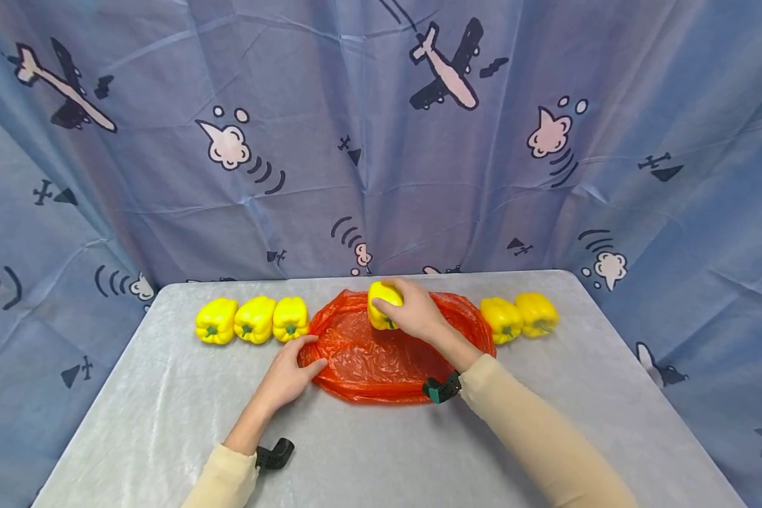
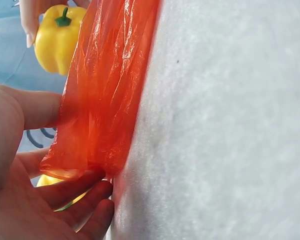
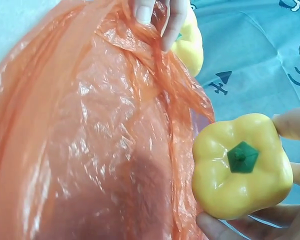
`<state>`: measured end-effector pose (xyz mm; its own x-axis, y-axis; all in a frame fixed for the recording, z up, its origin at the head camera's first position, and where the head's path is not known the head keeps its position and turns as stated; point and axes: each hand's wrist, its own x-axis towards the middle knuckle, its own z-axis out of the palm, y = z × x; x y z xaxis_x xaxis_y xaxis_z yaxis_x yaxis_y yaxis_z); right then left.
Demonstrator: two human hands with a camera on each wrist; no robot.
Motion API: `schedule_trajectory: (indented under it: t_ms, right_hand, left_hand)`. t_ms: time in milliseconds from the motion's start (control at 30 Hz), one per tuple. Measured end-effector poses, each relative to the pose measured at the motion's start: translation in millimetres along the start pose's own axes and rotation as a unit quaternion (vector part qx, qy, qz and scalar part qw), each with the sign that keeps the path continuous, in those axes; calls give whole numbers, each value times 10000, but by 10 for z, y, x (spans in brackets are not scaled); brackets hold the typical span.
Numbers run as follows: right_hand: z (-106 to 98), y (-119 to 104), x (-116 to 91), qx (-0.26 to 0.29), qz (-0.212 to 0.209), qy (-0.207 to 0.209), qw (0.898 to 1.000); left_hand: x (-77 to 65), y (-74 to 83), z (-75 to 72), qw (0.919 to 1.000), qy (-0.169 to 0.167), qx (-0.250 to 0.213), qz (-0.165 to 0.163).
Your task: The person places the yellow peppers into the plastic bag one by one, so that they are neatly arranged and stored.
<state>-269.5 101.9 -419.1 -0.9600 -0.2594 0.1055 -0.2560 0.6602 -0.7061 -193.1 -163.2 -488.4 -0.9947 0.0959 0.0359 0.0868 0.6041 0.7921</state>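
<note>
Right hand [image 1: 419, 314] grip curled round yellow pepper [image 1: 383, 305], held over far side of orange bag [image 1: 381, 363] on tabletop [image 1: 165, 423]. Left hand [image 1: 290, 374] grip pinches bag's left rim. Three peppers [image 1: 252, 319] left, two [image 1: 518, 316] right.

We note a pale grey tabletop [image 1: 165, 423] with rounded far corners and a faintly mottled surface. Behind and along both sides hangs a blue fabric backdrop [image 1: 368, 176], creased in folds, printed with cartoon aeroplanes [image 1: 447, 70], small puffy clouds [image 1: 228, 144] and curved dash marks. Light is even and soft; shadows on the tabletop are faint.
</note>
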Motion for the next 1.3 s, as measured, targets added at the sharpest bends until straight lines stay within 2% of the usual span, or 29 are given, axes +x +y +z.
schedule_trajectory:
  t_ms: [200, 800, 1133, 1300]
  right_hand:
    - [121, -37, 56, -23, 45, -53, 10000]
    - [459, -171, 214, -8, 253, -607, 9978]
    - [523, -142, 214, -97, 413, -785, 9960]
    - [490, -119, 215, -58, 410, -895, 9951]
  left_hand:
    - [0, 6, -5, 10000, 12, -25, -12]
    - [-2, 12, -7, 10000, 29, -11, -23]
    - [-10, 21, 20, 10000, 42, -4, -60]
    - [-3, 6, 7, 10000, 40, -33, -67]
